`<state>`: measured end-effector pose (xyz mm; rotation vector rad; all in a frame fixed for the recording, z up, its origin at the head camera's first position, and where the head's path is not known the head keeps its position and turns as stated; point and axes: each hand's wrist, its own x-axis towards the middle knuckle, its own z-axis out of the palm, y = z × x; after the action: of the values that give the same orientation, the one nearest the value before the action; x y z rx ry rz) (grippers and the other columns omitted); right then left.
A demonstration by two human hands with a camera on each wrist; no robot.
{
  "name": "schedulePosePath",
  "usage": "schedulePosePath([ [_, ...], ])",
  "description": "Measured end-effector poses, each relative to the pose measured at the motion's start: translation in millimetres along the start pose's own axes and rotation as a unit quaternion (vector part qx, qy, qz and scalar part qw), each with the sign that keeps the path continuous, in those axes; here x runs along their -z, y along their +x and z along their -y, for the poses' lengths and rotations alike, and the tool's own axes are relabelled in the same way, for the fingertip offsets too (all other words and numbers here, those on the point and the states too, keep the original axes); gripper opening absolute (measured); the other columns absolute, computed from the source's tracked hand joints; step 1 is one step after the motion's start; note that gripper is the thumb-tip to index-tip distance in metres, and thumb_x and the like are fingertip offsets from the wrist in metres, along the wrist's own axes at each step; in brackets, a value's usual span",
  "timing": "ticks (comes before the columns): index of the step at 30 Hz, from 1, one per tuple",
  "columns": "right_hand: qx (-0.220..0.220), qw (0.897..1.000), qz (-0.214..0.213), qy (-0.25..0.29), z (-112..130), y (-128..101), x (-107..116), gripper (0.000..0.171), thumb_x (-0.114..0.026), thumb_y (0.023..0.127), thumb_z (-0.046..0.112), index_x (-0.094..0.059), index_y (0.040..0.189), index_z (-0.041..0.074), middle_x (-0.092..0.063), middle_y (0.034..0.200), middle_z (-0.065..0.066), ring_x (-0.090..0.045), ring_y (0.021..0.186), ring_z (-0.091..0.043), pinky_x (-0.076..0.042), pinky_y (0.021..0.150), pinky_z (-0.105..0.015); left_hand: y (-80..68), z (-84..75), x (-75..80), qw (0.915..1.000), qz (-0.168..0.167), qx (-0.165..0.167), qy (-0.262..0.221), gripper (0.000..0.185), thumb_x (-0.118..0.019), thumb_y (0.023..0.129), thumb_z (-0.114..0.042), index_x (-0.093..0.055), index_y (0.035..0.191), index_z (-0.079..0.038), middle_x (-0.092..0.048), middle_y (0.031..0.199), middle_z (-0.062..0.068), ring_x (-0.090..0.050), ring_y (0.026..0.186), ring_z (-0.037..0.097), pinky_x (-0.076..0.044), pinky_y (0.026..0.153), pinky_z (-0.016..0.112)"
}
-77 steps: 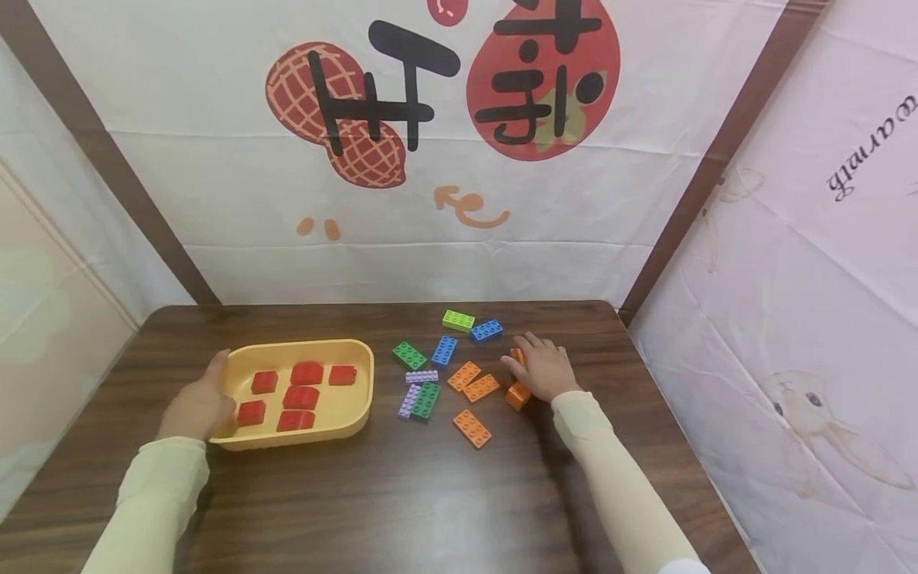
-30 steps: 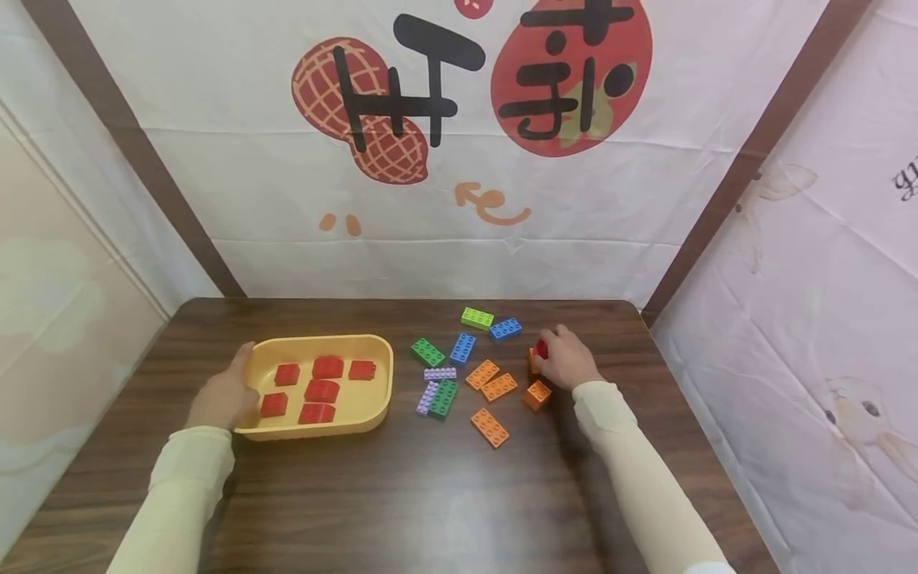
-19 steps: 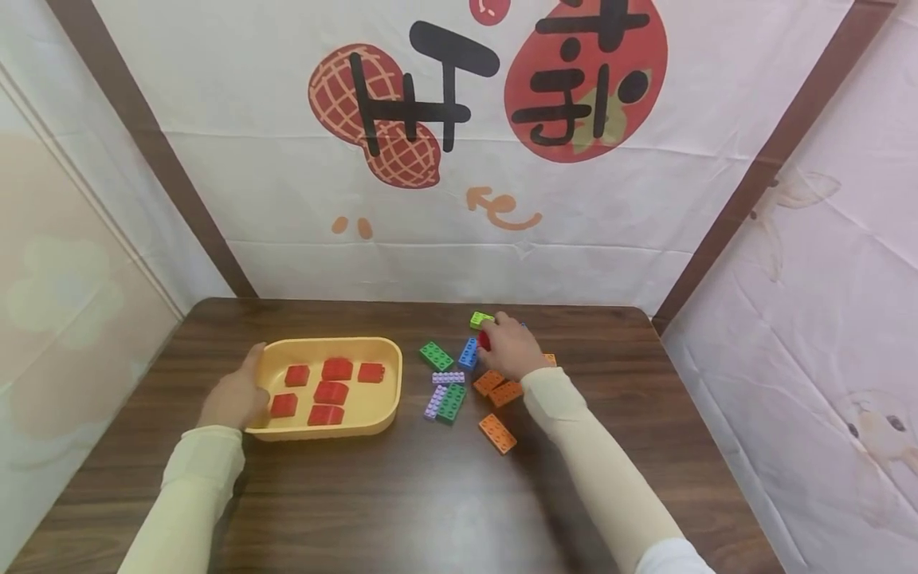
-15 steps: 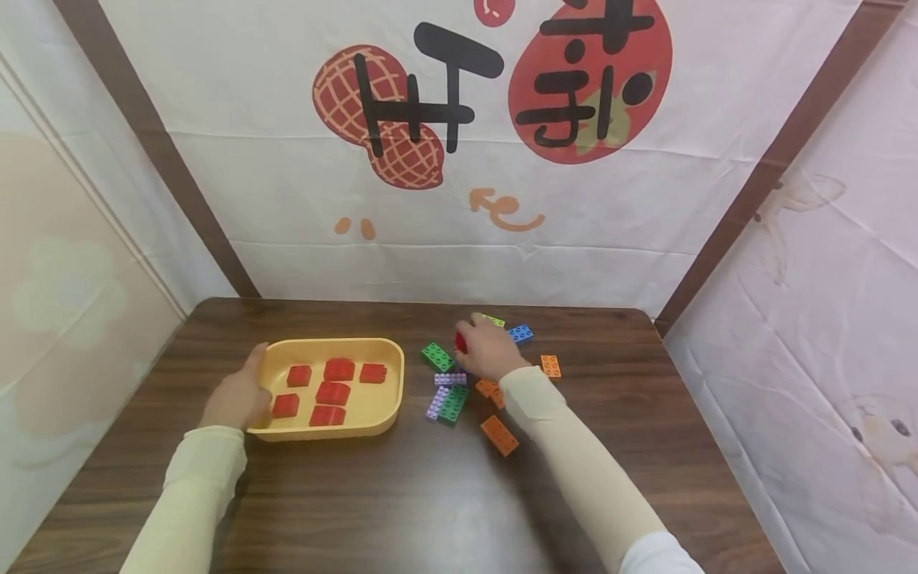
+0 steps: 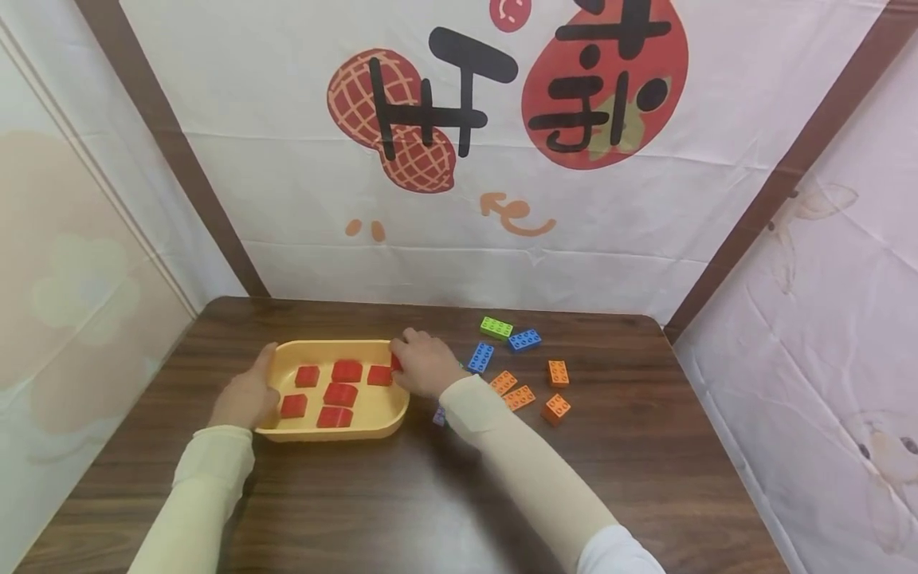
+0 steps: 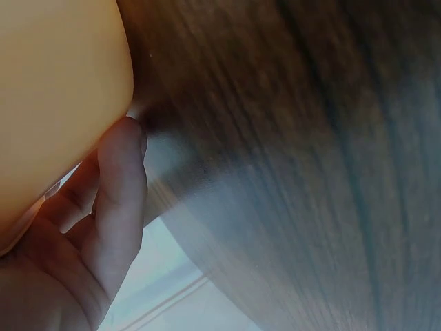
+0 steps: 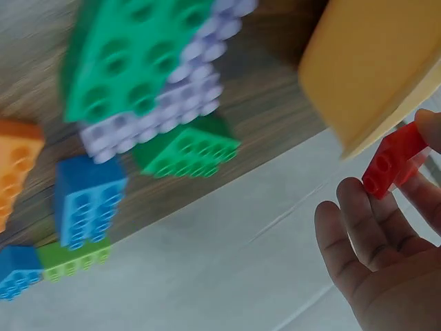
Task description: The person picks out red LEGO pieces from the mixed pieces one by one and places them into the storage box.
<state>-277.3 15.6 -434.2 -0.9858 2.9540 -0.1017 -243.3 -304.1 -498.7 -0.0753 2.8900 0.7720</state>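
Observation:
My right hand (image 5: 428, 365) pinches a red toy brick (image 7: 393, 158) between thumb and fingers, right at the right rim of a yellow tray (image 5: 358, 434). In the head view only a sliver of that brick shows past the fingertips. At the tray's left end, my left hand (image 5: 242, 396) grips the rim, thumb over the inner side. The left wrist view has its fingers (image 6: 122, 186) lying against the tray's outer wall (image 6: 55, 83). Several red bricks (image 5: 340, 395) lie spread out inside the tray.
Right of the tray lie loose bricks: two blue, one of them (image 5: 525, 340) at the back, a lime one (image 5: 496, 328) and several orange ones (image 5: 555, 409). Green bricks (image 7: 124, 62) and lilac bricks (image 7: 117, 131) are mostly hidden behind my right arm in the head view.
My right hand has picked up the red brick among the orange ones and carried it left, over the loose bricks, to the tray's right rim. My left hand keeps its grip.

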Motion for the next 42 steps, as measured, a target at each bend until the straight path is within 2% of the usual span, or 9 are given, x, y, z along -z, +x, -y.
schedulePosePath([
  [6,0.01,0.999,0.036,-0.007,26.2,4.7,-10.2,0.041,-0.073,0.091,0.04,-0.065,0.127,0.021,-0.057,0.108,0.003,-0.053,0.1,-0.014,-0.048,0.092,-0.032,-1.6,1.3,-5.8,1.0,0.005,0.001,-0.002,0.094,-0.055,0.081,-0.003,-0.007,0.161,-0.01,-0.061,0.099,0.035,-0.057,0.071,0.036,-0.048,0.062,0.049],
  [10,0.023,0.997,0.058,-0.034,42.1,10.1,-17.7,0.045,-0.073,0.091,0.042,-0.065,0.132,0.023,-0.06,0.108,0.005,-0.055,0.101,-0.012,-0.047,0.096,-0.032,-3.5,-1.7,-3.5,1.0,0.0,0.001,-0.002,0.094,-0.055,0.08,-0.003,-0.008,0.161,-0.01,-0.061,0.096,0.033,-0.056,0.07,0.035,-0.048,0.063,0.05],
  [14,0.04,0.996,0.067,-0.051,51.4,14.3,-26.5,0.035,-0.073,0.093,0.038,-0.07,0.124,0.023,-0.061,0.097,0.006,-0.055,0.084,-0.011,-0.05,0.08,-0.026,-4.0,-3.3,-2.5,1.0,-0.002,0.0,-0.001,0.094,-0.055,0.08,-0.002,-0.008,0.161,-0.009,-0.061,0.092,0.031,-0.056,0.069,0.035,-0.048,0.063,0.051],
  [18,0.028,0.995,0.075,-0.053,50.3,15.1,-37.1,0.023,-0.072,0.093,0.034,-0.072,0.113,0.022,-0.062,0.09,0.005,-0.054,0.075,-0.012,-0.05,0.069,-0.027,-1.2,-4.8,-5.3,1.0,-0.002,-0.006,-0.001,0.094,-0.056,0.08,-0.002,-0.009,0.161,-0.01,-0.061,0.093,0.032,-0.056,0.069,0.035,-0.048,0.063,0.051],
  [28,0.018,0.994,0.096,-0.058,44.4,16.6,-50.8,0.011,-0.072,0.091,0.031,-0.071,0.096,0.021,-0.065,0.088,0.004,-0.058,0.077,-0.014,-0.051,0.07,-0.03,3.0,-12.7,-5.0,1.0,0.007,-0.005,0.001,0.093,-0.054,0.082,-0.002,-0.007,0.161,-0.009,-0.061,0.097,0.034,-0.057,0.07,0.036,-0.048,0.063,0.05],
  [36,-0.002,0.992,0.117,-0.049,48.3,18.4,-47.6,0.008,-0.071,0.09,0.026,-0.071,0.097,0.021,-0.066,0.088,0.004,-0.058,0.077,-0.014,-0.051,0.073,-0.032,6.5,-12.5,-5.8,0.9998,0.005,-0.021,0.001,0.093,-0.054,0.08,-0.001,-0.009,0.161,-0.008,-0.061,0.098,0.034,-0.057,0.07,0.035,-0.049,0.064,0.051],
  [42,0.012,0.993,0.114,-0.033,55.2,18.1,-46.0,0.014,-0.072,0.09,0.026,-0.071,0.103,0.022,-0.064,0.086,0.005,-0.056,0.076,-0.013,-0.05,0.072,-0.028,-0.7,-3.8,-2.1,0.9998,0.015,-0.01,0.002,0.096,-0.055,0.08,-0.002,-0.004,0.161,-0.007,-0.058,0.109,0.038,-0.058,0.075,0.037,-0.049,0.066,0.052],
])
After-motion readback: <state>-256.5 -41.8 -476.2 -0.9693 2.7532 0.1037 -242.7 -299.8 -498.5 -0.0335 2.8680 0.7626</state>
